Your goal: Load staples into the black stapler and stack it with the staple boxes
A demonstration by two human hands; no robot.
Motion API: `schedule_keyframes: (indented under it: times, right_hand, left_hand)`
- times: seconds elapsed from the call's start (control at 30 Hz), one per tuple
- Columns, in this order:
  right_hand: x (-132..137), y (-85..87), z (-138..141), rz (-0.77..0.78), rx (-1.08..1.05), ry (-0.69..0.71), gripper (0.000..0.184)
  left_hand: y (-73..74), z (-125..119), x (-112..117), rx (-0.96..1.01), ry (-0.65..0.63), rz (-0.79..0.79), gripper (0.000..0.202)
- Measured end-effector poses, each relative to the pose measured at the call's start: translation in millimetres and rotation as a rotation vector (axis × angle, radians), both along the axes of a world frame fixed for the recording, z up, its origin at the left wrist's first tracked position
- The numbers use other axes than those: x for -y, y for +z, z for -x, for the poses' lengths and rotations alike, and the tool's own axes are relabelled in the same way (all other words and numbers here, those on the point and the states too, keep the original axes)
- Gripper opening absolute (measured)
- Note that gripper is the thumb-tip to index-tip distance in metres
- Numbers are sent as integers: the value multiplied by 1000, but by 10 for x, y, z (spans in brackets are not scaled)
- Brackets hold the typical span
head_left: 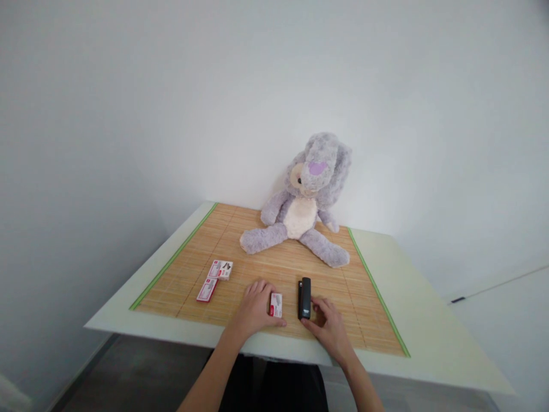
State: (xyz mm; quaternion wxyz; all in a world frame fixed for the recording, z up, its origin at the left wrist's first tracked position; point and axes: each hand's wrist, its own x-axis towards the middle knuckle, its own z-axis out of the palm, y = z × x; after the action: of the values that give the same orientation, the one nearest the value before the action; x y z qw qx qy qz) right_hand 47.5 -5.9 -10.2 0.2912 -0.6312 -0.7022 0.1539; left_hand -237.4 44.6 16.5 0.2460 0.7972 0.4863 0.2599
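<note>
On the bamboo mat, my left hand (257,308) is closed around a small red-and-white staple box (276,305), with the thumb at its near end and the fingers along its far left side. To the right of it lies a black stapler (305,298), pointing away from me. My right hand (328,324) grips the stapler from the right, thumb at the near end and fingers against its side. The box and the stapler are apart, with a strip of mat between them.
Left of my hands lie more small boxes: a white one (225,270) and flat pink-and-white ones (207,290). A grey plush rabbit (301,217) sits at the back against the wall. The bamboo mat (171,292) with green edges covers much of the white table (446,343).
</note>
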Motion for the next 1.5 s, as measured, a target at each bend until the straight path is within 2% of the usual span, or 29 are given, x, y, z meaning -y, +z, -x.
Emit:
schedule_keyframes:
  times: [0.27, 0.47, 0.63, 1.1, 1.17, 1.27, 1.33, 1.37, 1.43, 1.5]
  right_hand:
    - [102, 29, 41, 19, 33, 25, 48]
    - [151, 26, 84, -80, 122, 58, 52]
    - [131, 31, 97, -40, 150, 81, 50]
    - [140, 36, 122, -34, 158, 75, 52]
    - [143, 32, 123, -36, 159, 77, 54]
    - [151, 25, 115, -30, 161, 87, 58]
    - [154, 20, 104, -25, 163, 94, 60]
    - [154, 18, 99, -25, 163, 96, 60]
    - [154, 16, 90, -26, 163, 99, 61]
    - [151, 16, 86, -26, 163, 100, 61]
  left_hand:
    - [-34, 196, 129, -9, -4, 4, 79]
    - [-18, 22, 114, -28, -40, -49, 72]
    - [-21, -99, 155, -43, -51, -55, 71]
    - [-25, -154, 165, -62, -90, -28, 69]
    - [-35, -158, 173, -54, -90, -30, 72]
    - [-44, -112, 215, -18, -95, -35, 97]
    - [-38, -1, 243, 8, -61, -71, 106]
    - [-31, 87, 247, 11, -17, -107, 101]
    - [-9, 332, 219, -13, 137, -202, 75]
    - [12, 644, 142, -54, 353, -265, 56]
